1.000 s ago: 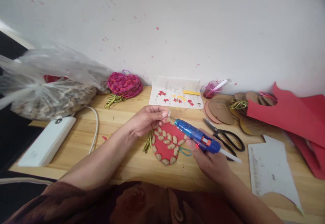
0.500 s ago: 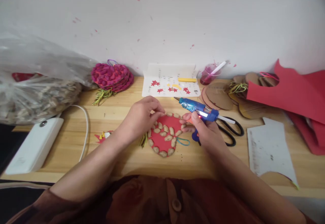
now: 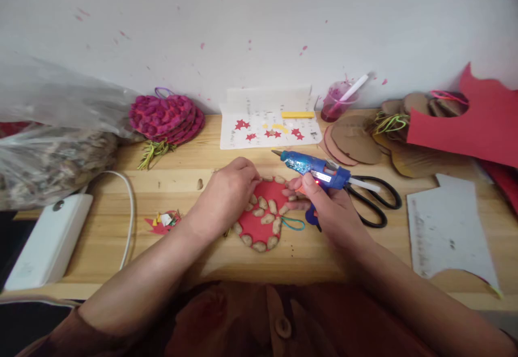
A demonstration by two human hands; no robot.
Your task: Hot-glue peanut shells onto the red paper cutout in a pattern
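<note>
A red craft piece (image 3: 263,233) lies on the wooden table in front of me, with peanuts (image 3: 267,219) along its edge and across its middle. My left hand (image 3: 231,190) is at its upper left edge, fingers pinched together; whatever is between the fingertips is hidden. In my right hand (image 3: 329,203) is a blue hot glue gun (image 3: 305,163), its tip pointing left above the far side of the piece and its small light glowing. My right fingertips reach the piece's right edge, near a teal loop of cord (image 3: 294,224).
Black-handled scissors (image 3: 376,222) lie behind my right hand. Farther back are paper with red stars (image 3: 230,138), a cup (image 3: 335,100) and cardboard pieces (image 3: 358,141). On the left are a bag of peanuts (image 3: 56,157), a white power bank (image 3: 48,243) and a loose peanut (image 3: 199,184).
The view has shifted slightly. My left hand has drawn a little down along the piece's edge, and a loose peanut shows beside it. The glue gun stays in my right hand.
</note>
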